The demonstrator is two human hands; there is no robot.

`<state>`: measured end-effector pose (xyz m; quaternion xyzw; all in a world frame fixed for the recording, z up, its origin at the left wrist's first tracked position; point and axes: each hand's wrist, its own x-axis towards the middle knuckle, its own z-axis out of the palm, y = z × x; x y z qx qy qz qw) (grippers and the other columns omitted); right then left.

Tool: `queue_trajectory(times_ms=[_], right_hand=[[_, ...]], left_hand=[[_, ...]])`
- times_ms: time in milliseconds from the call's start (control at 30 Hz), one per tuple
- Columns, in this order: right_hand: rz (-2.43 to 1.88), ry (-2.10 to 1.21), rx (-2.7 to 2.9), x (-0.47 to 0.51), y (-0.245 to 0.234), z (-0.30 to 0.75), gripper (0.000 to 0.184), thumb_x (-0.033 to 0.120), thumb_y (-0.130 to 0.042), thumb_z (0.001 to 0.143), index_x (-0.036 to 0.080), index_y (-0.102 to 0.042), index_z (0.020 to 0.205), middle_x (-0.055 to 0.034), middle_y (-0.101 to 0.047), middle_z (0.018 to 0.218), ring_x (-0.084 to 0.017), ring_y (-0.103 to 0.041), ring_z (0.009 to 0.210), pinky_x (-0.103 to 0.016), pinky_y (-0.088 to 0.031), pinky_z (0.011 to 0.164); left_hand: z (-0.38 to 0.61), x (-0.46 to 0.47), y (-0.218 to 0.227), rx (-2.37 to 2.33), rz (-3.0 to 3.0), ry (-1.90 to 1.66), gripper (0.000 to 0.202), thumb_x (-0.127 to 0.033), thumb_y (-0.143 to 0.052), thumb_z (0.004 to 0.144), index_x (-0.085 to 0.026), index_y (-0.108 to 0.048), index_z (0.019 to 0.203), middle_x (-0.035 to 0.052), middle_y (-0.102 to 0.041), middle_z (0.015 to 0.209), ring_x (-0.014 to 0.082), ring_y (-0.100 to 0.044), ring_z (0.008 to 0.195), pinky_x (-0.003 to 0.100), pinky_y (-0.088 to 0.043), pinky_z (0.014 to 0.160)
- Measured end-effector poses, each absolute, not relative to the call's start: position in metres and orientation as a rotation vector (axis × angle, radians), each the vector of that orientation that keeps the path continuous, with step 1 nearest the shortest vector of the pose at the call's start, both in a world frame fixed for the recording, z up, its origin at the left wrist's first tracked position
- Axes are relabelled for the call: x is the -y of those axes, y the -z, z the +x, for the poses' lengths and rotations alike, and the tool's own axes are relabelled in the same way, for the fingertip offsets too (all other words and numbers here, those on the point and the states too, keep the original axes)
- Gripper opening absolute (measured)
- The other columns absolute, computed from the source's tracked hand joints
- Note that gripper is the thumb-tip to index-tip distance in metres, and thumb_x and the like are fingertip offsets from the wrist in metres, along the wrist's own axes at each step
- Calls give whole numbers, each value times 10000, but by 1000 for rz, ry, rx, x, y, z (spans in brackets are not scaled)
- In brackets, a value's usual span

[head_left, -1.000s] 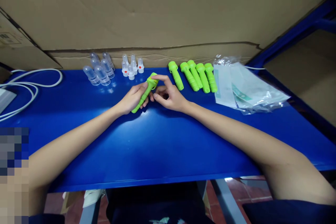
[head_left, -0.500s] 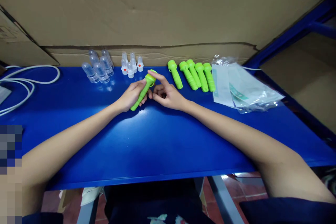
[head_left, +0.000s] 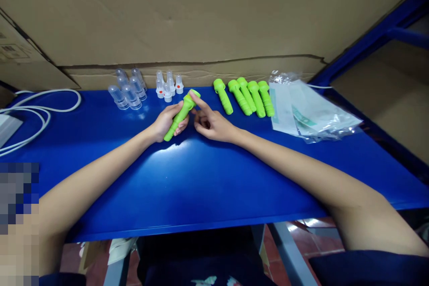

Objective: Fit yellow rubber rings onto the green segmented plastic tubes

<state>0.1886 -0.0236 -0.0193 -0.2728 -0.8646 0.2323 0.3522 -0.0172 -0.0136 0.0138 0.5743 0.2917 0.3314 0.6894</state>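
Note:
My left hand is closed around the body of a lime-green flashlight, which tilts with its wide head up and to the right. The index finger of my right hand reaches out and touches the flashlight's head. Its other fingers are loosely bent, and I see nothing held in them. Just beyond the hands stand several small clear-topped white pieces, some with a red dot. More green flashlights lie to the right of them.
Several larger clear plastic tubes stand at the back left. A white cable loops at the far left. Clear bags with printed sheets lie at the right on the blue table. A cardboard wall closes off the back.
The view has shifted slightly. My left hand still grips the flashlight, turned a little. My right index finger has drawn back slightly on its head, and the right hand's lower fingers moved away from it.

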Motion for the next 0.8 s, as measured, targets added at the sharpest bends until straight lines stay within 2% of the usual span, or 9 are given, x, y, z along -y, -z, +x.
queue_trajectory(times_ms=[167,267,400,500,633,700,800], right_hand=[[-698,-681,2202,24,16,188,735,148,-520,946,242,-299,1641,59,-575,772,-75,-484,555,-206,-423,575],[-701,-701,2182,24,16,187,678,194,-550,959,253,-346,1603,41,-609,835,-61,-465,521,-200,-411,540],[-688,-764,2025,23,18,185,689,372,-611,1005,271,-262,1590,-12,-657,996,-56,-481,509,-205,-418,493],[-700,-882,1853,19,20,186,659,537,-542,1042,286,-207,1552,8,-630,954,-66,-490,485,-211,-424,452],[-710,-886,1790,14,21,186,432,627,-427,1065,255,-398,1282,30,-598,874,-55,-486,450,-194,-391,416],[-715,-862,1838,12,21,186,425,652,-414,1060,237,-459,1141,18,-617,866,-53,-497,472,-186,-390,426],[-703,-897,1873,10,22,186,457,678,-431,1043,227,-494,1083,21,-634,829,-57,-503,474,-187,-405,442]], left_hand=[[-20,11,-19,-655,1192,-648,467,-544,-426,1063,-150,-576,861,-62,-442,446,83,-369,284,179,-311,305],[-23,11,-21,-649,1166,-580,465,-505,-385,1079,-143,-586,868,-56,-441,440,86,-367,270,180,-317,305],[-26,10,-21,-642,1169,-581,435,-438,-337,1086,-138,-596,905,-55,-437,438,94,-367,265,179,-326,305],[-28,8,-19,-596,1226,-554,402,-441,-382,1064,-127,-603,943,-50,-460,452,101,-383,273,184,-319,291],[-28,6,-17,-582,1267,-530,386,-494,-503,1014,-123,-601,971,-56,-483,474,102,-398,283,193,-334,291],[-27,6,-17,-589,1286,-538,402,-513,-527,1001,-121,-606,958,-57,-481,471,100,-392,282,196,-331,295],[-28,8,-15,-631,1321,-559,442,-547,-532,993,-114,-617,961,-51,-485,466,105,-399,288,204,-329,301]])
